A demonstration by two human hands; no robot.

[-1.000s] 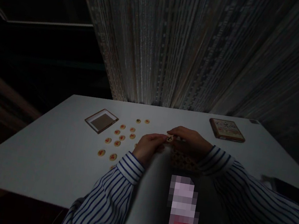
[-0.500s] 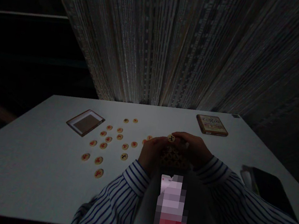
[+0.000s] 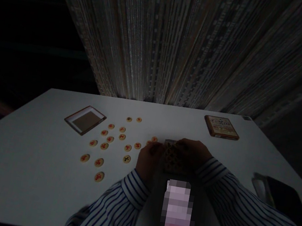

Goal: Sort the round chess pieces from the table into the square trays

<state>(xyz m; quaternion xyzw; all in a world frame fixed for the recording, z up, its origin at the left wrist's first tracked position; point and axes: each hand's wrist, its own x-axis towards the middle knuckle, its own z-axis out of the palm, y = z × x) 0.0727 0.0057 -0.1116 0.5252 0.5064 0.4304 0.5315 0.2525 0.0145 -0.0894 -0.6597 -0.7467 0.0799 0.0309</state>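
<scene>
A small box [image 3: 163, 169] filled with round wooden Chinese chess pieces [image 3: 171, 157] lies between my hands, dim in the shadow. At its far edge, the closed fingers of my right hand [image 3: 195, 153] are down on a Chinese chess piece, which they mostly cover. My left hand [image 3: 148, 162] is beside the box's left side, fingers curled together; whatever they hold is hidden. Left of that hand, loose pieces lie scattered on the white table, mostly red-marked, such as one [image 3: 99, 177] near the front, and a black-marked one [image 3: 126, 159].
An open box lid or tray [image 3: 70, 118] rests at the left on the white table [image 3: 28, 169]. A flat printed box [image 3: 221, 127] sits at the back right, and a dark case [image 3: 284, 197] at the right. A striped string curtain [image 3: 165, 46] hangs behind. A pixelated patch covers the near middle.
My hands have come apart. The black-marked piece that was held up between the fingers is no longer visible, and my right fingers have lowered to the box. The view has shifted slightly.
</scene>
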